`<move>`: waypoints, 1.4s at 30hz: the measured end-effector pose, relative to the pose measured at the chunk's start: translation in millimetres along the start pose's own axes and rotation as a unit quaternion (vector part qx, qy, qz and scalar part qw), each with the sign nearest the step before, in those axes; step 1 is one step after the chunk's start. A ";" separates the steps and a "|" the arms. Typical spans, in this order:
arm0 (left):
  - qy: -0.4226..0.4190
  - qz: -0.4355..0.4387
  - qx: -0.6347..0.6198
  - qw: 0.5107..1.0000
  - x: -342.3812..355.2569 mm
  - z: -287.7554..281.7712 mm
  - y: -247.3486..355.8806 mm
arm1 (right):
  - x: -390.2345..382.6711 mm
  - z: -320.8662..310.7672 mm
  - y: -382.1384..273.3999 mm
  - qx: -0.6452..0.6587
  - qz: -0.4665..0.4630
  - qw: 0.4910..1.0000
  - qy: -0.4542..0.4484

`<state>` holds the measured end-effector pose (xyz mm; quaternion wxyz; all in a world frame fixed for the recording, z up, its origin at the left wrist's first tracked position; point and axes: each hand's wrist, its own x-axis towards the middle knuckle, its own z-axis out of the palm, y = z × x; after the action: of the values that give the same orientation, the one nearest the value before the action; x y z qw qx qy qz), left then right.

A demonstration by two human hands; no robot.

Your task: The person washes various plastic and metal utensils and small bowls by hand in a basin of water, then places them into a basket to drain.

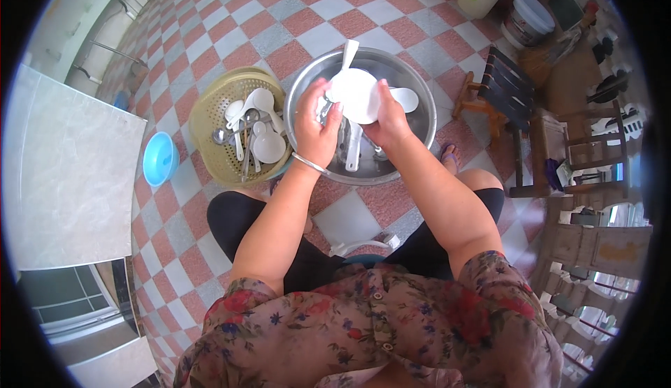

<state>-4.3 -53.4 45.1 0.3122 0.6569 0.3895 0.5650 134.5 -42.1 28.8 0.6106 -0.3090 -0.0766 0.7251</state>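
Basket [210,119] at 9 o'clock of basin [419,119]. Left hand [316,131] closed around white dish [356,94], right hand [386,119] gripping its opposite rim at 4 o'clock (dish over basin centre). White spoon [347,56] handle points 12 o'clock.

A single head-worn fisheye view looks steeply down from above the person's own chest, facing forward over the lap to the checkered tile floor [293,18]. The metal basin [412,136] sits near the centre at arm's reach, with the woven basket [203,119] just left of it. Straight edges bend near the dark round rim, and forearms enter from below.
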 end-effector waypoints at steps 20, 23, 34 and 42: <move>-0.046 -0.398 -0.608 0.685 5.9 -3.5 4.1 | -44.6 20.6 -3.3 -0.776 -0.430 0.415 -0.200; -0.062 -0.385 -0.656 0.647 7.3 -3.4 1.1 | -39.3 22.1 -10.6 -0.706 -0.471 0.476 -0.229; -0.167 -0.292 -0.475 0.813 3.0 9.1 15.1 | -9.3 24.6 -35.2 -0.210 -0.226 0.951 -0.008; -0.171 -0.260 -0.453 0.836 -3.5 15.5 15.4 | -6.0 10.1 -9.3 -0.640 -0.508 0.576 -0.023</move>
<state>13.2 -63.7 53.9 0.7717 0.4032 0.1869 0.4549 137.2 -42.7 43.5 0.5206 -0.5129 -0.6794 0.0651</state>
